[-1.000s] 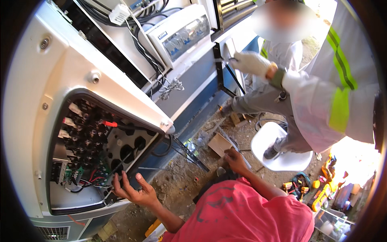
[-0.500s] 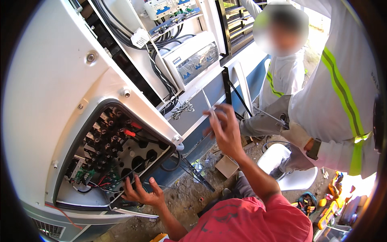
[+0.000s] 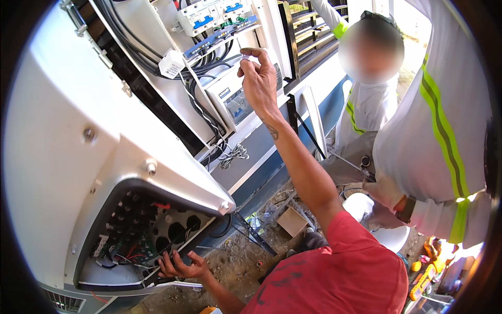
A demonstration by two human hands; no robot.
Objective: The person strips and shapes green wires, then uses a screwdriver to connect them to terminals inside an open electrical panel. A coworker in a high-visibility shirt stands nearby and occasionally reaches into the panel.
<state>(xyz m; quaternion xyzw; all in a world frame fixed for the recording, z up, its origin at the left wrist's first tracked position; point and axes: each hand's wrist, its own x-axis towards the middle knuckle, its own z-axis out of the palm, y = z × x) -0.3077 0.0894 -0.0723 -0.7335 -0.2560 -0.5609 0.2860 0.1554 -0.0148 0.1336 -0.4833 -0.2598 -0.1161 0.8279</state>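
My right hand (image 3: 260,82) is raised, with bent fingers pinching a slim screwdriver (image 3: 239,45). Its thin shaft points up toward a blue terminal bar (image 3: 212,43) below white circuit breakers (image 3: 203,22); whether the tip touches anything is unclear. A white breaker box (image 3: 219,99) with a clear cover lies just behind this hand. Down at the left, my left hand (image 3: 183,267) has its fingers apart, fingertips resting at the lower edge of an opening in a white housing (image 3: 68,152). Inside are dark terminals (image 3: 128,214), a green circuit board and thin wires.
Black cables (image 3: 123,39) run along the panel, and a coil of thin wire (image 3: 234,155) hangs below it. Two people in white shirts (image 3: 400,157) stand at the right. On the dirt ground are a cardboard box (image 3: 293,222), a white chair (image 3: 392,238) and yellow tools (image 3: 422,282).
My right hand has moved up and forward with the screwdriver, from above the ground to the breaker panel. My left hand stays at the opening's edge. The view has shifted slightly.
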